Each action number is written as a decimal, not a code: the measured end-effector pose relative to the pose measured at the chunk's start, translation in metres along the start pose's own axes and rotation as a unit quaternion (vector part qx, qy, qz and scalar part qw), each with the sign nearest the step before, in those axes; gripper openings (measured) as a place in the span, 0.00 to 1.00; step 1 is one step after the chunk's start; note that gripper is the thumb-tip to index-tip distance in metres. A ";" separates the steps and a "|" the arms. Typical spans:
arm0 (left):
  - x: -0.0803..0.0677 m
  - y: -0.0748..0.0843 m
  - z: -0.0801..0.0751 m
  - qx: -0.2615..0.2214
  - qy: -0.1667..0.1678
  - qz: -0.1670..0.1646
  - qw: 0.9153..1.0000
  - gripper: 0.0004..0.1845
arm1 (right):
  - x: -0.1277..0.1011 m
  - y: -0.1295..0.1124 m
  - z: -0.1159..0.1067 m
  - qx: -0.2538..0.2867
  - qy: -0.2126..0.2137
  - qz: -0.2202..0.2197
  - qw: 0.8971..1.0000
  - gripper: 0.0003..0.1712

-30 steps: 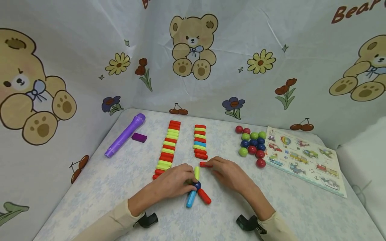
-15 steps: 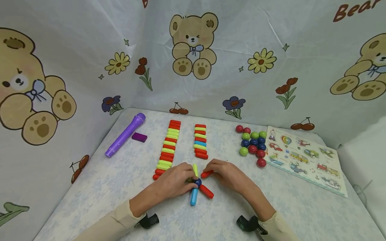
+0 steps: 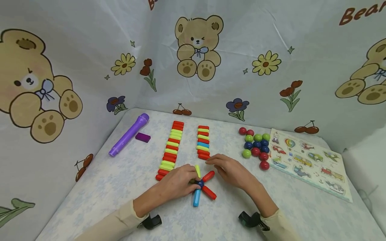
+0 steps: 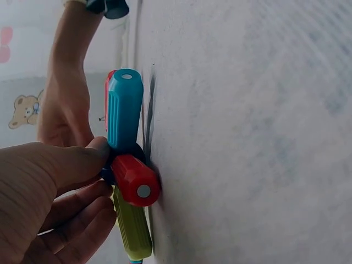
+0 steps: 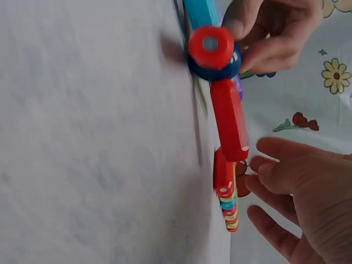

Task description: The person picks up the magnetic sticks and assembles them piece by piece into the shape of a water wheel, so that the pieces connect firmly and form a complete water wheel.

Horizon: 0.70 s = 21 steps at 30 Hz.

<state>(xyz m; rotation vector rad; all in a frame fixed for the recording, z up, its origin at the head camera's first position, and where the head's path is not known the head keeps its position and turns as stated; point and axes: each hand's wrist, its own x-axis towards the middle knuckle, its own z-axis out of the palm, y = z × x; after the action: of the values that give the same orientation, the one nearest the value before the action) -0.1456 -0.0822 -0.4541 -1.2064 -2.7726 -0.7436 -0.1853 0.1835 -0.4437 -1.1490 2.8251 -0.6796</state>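
Note:
My left hand (image 3: 182,180) pinches a dark blue ball (image 3: 200,183) between thumb and fingers, low over the table. Sticks spread from this ball like spokes: a light blue stick (image 4: 125,113), a yellow-green stick (image 4: 133,228) and red ones, among them a red stick (image 3: 208,176) at the upper right and another red stick (image 3: 209,193) at the lower right. The fingers partly hide the ball and the spokes on the left. Just right of the spokes, my right hand (image 3: 230,170) holds nothing; its fingers are relaxed and apart in the right wrist view.
A long row of red and yellow-green sticks (image 3: 170,149) lies left of centre. A shorter row (image 3: 203,140) ends near my right fingertips. Coloured balls (image 3: 256,144) cluster beside a picture board (image 3: 307,164). A purple microphone-shaped tube (image 3: 129,135) and purple block (image 3: 143,137) lie far left.
My right hand has brought a red stick to the blue ball and let go of it, then drawn back a little. My left hand has kept its pinch on the ball.

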 end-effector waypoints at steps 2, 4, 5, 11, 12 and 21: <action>0.000 0.000 0.001 0.000 -0.003 -0.001 1.000 0.11 | 0.005 0.007 -0.001 -0.017 0.022 0.008 1.000 0.22; 0.000 0.000 0.001 0.002 -0.005 -0.004 1.000 0.11 | 0.009 0.014 -0.004 -0.037 0.043 0.029 0.998 0.20; 0.001 0.000 0.001 0.001 -0.006 -0.005 1.000 0.12 | 0.009 0.019 -0.007 -0.046 0.052 0.045 0.997 0.19; 0.001 0.003 0.003 -0.003 -0.005 -0.001 1.000 0.12 | -0.016 0.054 -0.027 -0.107 0.091 0.147 0.979 0.17; 0.001 0.003 0.003 -0.003 -0.007 -0.001 1.000 0.12 | -0.021 0.058 -0.030 -0.114 0.094 0.159 0.976 0.18; 0.000 0.004 -0.001 -0.020 -0.021 -0.005 1.000 0.12 | -0.028 0.065 -0.034 -0.076 0.058 0.208 0.973 0.18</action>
<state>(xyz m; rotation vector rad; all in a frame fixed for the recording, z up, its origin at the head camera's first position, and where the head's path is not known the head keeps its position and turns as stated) -0.1432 -0.0801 -0.4510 -1.2295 -2.8125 -0.7877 -0.2137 0.2564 -0.4427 -0.5043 3.1124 -0.5201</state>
